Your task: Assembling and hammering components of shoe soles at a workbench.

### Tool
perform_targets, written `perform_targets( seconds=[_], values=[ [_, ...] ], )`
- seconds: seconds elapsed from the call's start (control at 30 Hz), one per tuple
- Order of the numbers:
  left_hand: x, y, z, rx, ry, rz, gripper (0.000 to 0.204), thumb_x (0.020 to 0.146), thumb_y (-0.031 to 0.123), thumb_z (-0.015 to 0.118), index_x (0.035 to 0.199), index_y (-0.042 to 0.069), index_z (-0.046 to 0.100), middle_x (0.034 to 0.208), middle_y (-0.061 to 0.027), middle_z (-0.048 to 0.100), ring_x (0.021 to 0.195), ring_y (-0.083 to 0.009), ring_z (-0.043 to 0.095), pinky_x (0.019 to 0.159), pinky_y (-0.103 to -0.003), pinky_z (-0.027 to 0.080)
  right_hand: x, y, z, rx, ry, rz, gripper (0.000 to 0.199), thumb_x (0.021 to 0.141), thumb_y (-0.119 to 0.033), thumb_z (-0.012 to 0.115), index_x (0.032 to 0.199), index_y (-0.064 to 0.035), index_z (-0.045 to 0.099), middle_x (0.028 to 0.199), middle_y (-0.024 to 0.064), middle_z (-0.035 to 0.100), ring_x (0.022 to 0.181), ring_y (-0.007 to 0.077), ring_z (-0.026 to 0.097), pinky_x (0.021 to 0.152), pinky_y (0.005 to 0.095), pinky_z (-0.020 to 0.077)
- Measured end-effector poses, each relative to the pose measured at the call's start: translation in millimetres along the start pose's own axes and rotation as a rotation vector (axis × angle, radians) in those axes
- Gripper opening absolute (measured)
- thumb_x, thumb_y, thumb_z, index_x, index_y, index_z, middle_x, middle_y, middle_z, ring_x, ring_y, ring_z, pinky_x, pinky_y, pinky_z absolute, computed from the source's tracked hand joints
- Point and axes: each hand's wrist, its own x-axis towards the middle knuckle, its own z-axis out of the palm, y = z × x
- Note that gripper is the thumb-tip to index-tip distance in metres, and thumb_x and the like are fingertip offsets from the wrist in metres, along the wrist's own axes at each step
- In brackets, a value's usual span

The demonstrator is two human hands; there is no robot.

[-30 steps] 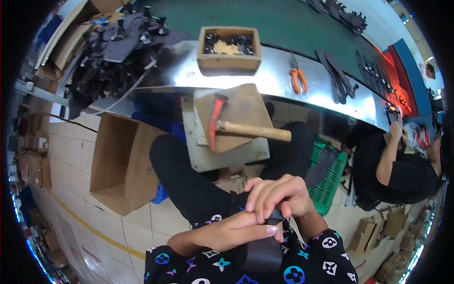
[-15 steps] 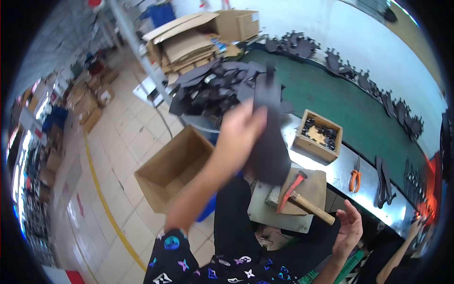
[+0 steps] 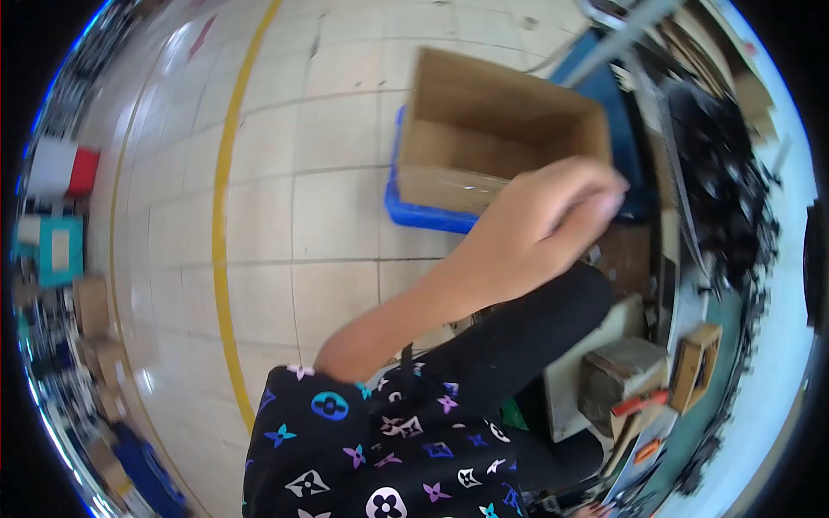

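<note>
Pale floor tiles [image 3: 328, 216] fill most of the view, crossed by a curved yellow line [image 3: 226, 250] that runs from the top down past the person's shoulder. On the floor stands an open cardboard box [image 3: 492, 129], brown and seemingly empty as far as its inside shows, resting in or on a blue tray [image 3: 414, 211] whose edge juts out beneath its near wall. The person's left hand [image 3: 544, 216] reaches out over the near corner of this box, the fingers curled loosely downward; whether anything is pinched between them cannot be told, since the fingertips are blurred and turned away. The hand hangs just beside the box's right front corner, above its rim rather than inside it. The forearm runs back to a dark sleeve [image 3: 380, 449] printed with coloured flower and star shapes. The right hand is not in view. To the right, bent by the lens, lies a workbench edge with a heap of black pieces [image 3: 725, 190], a stone-like block [image 3: 617, 380] on a pale board, a hammer with a red head [image 3: 639, 406] and a small wooden box [image 3: 695, 367]. Stacked cartons [image 3: 86, 328] line the far left wall.
</note>
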Motion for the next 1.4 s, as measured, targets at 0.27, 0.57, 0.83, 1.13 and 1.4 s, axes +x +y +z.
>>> perform_targets(
  seconds=[0.27,0.57,0.83,1.13,1.4],
  values=[
    [-324.9,-167.7,-94.3,0.245,0.486,-0.915,0.025,0.102,0.015,0.054,0.116,-0.004,0.060,0.108,-0.0176,0.069,0.107,-0.0240,0.067,0.093,-0.035,0.051,-37.1,-53.0,98.3,-0.254,-0.198,0.038,0.038,0.100,-0.016,0.043,0.123,0.0103,0.057,0.127,0.0235,0.060,0.115,0.0346,0.059,0.097,0.0454,0.0510],
    [-357.5,-229.8,-91.0,0.328,0.498,-0.928,0.020,0.096,0.009,0.052,0.112,0.000,0.061,0.103,-0.0235,0.066,0.091,-0.0392,0.065,0.080,-0.043,0.051,-88.2,-120.4,106.4,-0.517,-0.411,-0.004,0.034,0.098,-0.014,0.044,0.120,0.0087,0.058,0.123,0.0226,0.061,0.113,0.0346,0.059,0.096,0.0460,0.0513],
    [-359.6,-254.0,-82.5,0.262,0.423,-0.925,0.020,0.094,0.004,0.050,0.111,0.000,0.059,0.100,-0.0231,0.064,0.094,-0.0417,0.063,0.082,-0.045,0.050,-123.4,-139.9,105.8,-0.743,-0.550,0.049,0.030,0.097,-0.013,0.045,0.116,0.0072,0.058,0.120,0.0218,0.061,0.111,0.0346,0.060,0.096,0.0466,0.0515],
    [-367.4,-268.0,-78.2,0.283,0.286,-1.162,0.024,0.091,0.000,0.049,0.111,-0.004,0.062,0.105,-0.0226,0.068,0.101,-0.0350,0.066,0.089,-0.039,0.052,-153.1,-153.4,87.1,-0.996,-0.660,0.182,0.027,0.096,-0.011,0.046,0.112,0.0055,0.059,0.116,0.0209,0.062,0.108,0.0347,0.061,0.095,0.0473,0.0518],
    [-377.6,-289.8,-69.3,0.330,0.052,-1.319,0.030,0.093,0.016,0.052,0.108,-0.006,0.066,0.095,-0.0285,0.068,0.092,-0.0445,0.067,0.084,-0.045,0.053,-179.7,-159.4,48.1,-1.182,-0.711,0.348,0.023,0.095,-0.009,0.046,0.109,0.0041,0.059,0.113,0.0201,0.063,0.106,0.0347,0.061,0.094,0.0478,0.0520]
  ],
)
